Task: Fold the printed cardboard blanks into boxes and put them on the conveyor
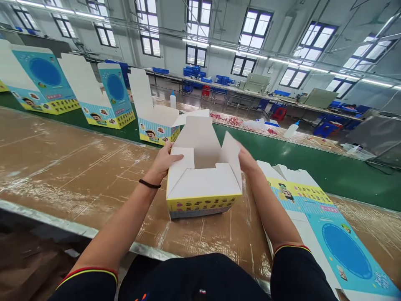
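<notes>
A partly folded cardboard box stands in front of me on the table, with white inner flaps facing up and a yellow printed band on its near side. My left hand grips its left side, thumb lying over a white flap and fingers around the outside. At the opposite side, my right hand is closed against the raised right flap. That flap hides most of the right fingers, and the hand is slightly blurred. The box's middle is open, and its tall back panel rises behind.
Flattened printed cartons lie at right. Several opened boxes stand on the green conveyor belt at left and ahead. Glue bottles and small red-and-white pieces sit beyond it. Brown sheeting covers the worktable.
</notes>
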The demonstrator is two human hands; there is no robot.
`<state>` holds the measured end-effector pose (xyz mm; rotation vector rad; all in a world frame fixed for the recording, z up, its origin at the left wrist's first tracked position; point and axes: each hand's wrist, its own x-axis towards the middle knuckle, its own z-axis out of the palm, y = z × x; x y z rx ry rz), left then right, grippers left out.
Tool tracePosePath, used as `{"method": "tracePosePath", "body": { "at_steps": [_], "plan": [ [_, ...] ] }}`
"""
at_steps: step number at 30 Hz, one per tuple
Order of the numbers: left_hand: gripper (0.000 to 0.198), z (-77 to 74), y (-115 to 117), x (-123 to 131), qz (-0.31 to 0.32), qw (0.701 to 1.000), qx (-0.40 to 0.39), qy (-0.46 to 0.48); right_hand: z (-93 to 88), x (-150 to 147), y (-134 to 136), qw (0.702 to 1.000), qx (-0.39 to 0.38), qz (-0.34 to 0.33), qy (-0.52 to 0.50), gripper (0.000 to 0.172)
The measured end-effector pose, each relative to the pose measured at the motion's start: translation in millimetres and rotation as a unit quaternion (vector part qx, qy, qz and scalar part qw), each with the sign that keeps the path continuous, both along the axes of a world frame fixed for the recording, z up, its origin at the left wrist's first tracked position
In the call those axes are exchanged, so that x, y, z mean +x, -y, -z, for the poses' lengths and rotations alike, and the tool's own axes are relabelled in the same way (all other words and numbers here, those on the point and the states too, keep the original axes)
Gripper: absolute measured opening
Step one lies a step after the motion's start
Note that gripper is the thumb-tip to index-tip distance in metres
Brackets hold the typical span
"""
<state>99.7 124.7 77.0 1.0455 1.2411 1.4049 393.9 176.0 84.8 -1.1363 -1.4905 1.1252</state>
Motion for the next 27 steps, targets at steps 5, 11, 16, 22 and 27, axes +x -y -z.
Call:
{"method": "tracePosePath", "body": {
  "at_steps": [5,11,16,22,27],
  "plan": [
    [0.069,6.8,-0.1,0.2,-0.031,0.998,0.04,0.045,8.5,-28.7,7.6,0.989,-0.048,-0.143,0.001,0.112],
    [0.014,8.8,7.7,1.3,-0.069,0.982,0.109,-0.141,9.0,-35.8,13.1,0.99,0.07,-0.101,0.071,0.024],
    [0.032,-9.3,10.2,-3.8,0.045,0.894,0.099,-0.434,-5.2,-36.6,17.7,0.969,0.082,-0.131,0.193,0.025],
    [0.095,-27.9,12.8,7.2,0.124,0.728,0.043,-0.673,-22.6,-50.5,23.6,0.889,0.095,-0.14,0.426,0.081],
    [0.099,-29.9,17.2,12.0,0.135,0.715,0.044,-0.685,-19.6,-53.1,25.9,0.885,0.102,-0.121,0.438,0.081]
  ]
}}
